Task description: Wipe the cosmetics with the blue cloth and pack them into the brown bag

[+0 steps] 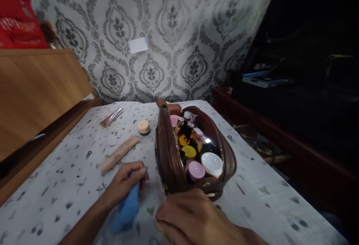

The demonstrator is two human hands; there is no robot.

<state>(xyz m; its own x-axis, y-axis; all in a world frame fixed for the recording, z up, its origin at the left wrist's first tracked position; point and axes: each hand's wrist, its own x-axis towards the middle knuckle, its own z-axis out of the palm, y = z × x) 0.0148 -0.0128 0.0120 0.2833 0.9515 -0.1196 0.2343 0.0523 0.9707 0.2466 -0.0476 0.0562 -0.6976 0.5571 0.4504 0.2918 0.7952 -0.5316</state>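
An open brown zip pouch point(168, 155) stands on the patterned white cloth, packed with several cosmetic jars and bottles, among them a white cap point(212, 164), a pink lid point(196, 170) and a yellow lid point(189, 151). My left hand point(125, 183) is closed around a blue cloth point(126, 209) just left of the pouch. My right hand point(193, 217) lies at the near end of the pouch, back of the hand up; its fingers curl down, and what they touch is hidden.
On the cloth to the left lie a long beige tube point(120, 153), a small round peach-lidded jar point(143, 126) and a slim pinkish tube point(111, 117). A wooden headboard point(36, 88) rises at left. Dark shelving point(294, 99) fills the right side.
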